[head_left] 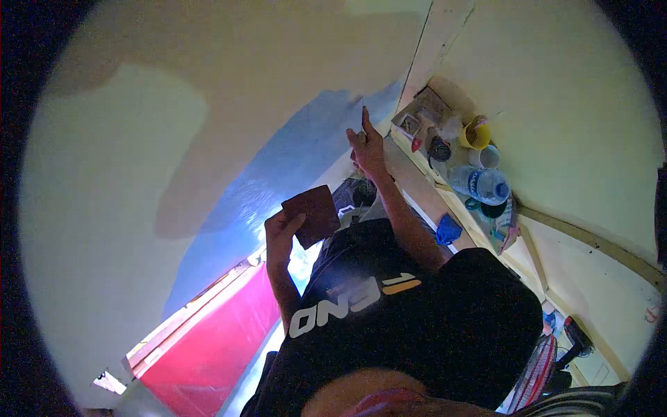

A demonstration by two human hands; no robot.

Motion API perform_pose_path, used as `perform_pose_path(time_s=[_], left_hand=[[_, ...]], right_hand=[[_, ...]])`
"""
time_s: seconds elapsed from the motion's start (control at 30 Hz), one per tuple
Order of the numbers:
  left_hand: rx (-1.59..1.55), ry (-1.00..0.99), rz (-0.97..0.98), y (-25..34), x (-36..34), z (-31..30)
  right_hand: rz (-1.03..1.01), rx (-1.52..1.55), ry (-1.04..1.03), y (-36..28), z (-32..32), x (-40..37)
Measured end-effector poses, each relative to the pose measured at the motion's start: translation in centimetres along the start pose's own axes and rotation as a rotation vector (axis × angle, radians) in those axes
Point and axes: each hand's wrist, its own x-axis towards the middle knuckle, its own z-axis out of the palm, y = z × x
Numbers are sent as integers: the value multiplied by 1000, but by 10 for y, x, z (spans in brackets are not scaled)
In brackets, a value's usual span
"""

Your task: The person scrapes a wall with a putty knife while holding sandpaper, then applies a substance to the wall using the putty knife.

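My left hand grips a dark brown square sheet by its left edge, with the thumb on top. Higher up, my right hand has its index finger stretched out and its other fingers partly bent, with nothing visible in it. Its fingertip is near a blue-lit patch on the pale wall; whether it touches is unclear. Below both hands is the black shirt with white and orange lettering.
Right of my right hand, a ledge holds a clear plastic bottle, a yellow cup, a white cup and small items. A blue crumpled thing lies below. A red panel stands lower left.
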Motion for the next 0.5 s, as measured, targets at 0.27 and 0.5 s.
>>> perform_pose_path(time_s=[0.27, 0.5], left_hand=[[74, 4, -12, 1, 3, -1], [117, -19, 42, 2, 3, 2]], right_hand=[[33, -7, -23, -2, -9, -1], [30, 49, -37, 7, -13, 8]])
